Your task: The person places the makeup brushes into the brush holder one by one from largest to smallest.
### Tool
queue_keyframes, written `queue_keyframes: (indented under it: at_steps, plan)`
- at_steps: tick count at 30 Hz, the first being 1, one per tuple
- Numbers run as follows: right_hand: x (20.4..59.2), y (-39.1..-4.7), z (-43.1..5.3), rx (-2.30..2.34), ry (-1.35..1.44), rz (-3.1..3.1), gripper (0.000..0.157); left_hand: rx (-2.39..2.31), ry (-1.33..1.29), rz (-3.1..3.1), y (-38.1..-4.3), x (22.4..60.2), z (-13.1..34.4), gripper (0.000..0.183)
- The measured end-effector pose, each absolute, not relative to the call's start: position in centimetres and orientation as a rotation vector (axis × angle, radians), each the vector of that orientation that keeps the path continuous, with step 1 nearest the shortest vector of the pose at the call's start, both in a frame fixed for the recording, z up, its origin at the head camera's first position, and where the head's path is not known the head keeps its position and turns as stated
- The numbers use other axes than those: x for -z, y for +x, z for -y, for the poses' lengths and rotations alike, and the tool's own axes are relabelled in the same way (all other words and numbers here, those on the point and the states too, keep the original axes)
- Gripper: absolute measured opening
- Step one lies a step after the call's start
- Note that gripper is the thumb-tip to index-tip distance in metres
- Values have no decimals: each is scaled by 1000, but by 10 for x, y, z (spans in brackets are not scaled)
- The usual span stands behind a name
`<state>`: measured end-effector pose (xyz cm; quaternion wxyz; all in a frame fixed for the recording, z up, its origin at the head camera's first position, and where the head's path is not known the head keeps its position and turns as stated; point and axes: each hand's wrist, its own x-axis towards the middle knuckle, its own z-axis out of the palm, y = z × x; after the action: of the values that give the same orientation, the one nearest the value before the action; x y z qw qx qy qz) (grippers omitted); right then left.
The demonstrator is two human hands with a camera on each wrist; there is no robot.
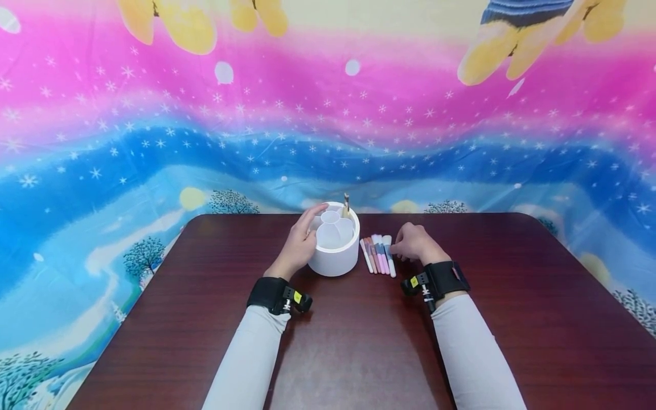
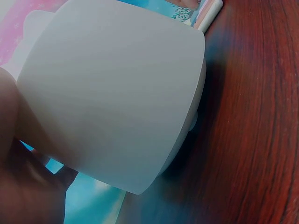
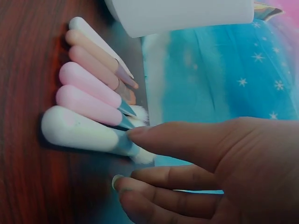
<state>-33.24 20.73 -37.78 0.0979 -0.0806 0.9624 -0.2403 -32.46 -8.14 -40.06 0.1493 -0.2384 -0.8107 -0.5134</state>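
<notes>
A white round holder [image 1: 333, 261] with inner compartments stands on the table. My left hand [image 1: 299, 245] grips its left side, thumb near the front rim and fingers over the far rim. The holder's smooth wall [image 2: 117, 93] fills much of the left wrist view. To its right lie several makeup brushes in a row, with pink, tan and white handles. My right hand [image 1: 414, 244] is at the row's right end, by a white-handled brush [image 3: 79, 130]. In the right wrist view the thumb tip overlaps its blue-grey ferrule, and the other fingers lie apart from the thumb.
A slim gold-coloured item [image 1: 347, 204] stands up in the holder's back right compartment. The dark reddish wooden table [image 1: 348, 353] reaches back to a colourful snowflake-patterned cloth [image 1: 328, 125]. Each wrist wears a black strap with a small camera.
</notes>
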Motion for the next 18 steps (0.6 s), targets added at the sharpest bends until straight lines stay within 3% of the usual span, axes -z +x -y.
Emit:
queue_keyframes:
  at_steps: [8, 18]
  plan:
    - [379, -331, -205, 648, -198, -2853, 27, 1473, -683, 2327, -324, 400, 81, 67]
    - [378, -331, -206, 606, -160, -2856, 25, 1482, -680, 2331, -324, 401, 82, 68]
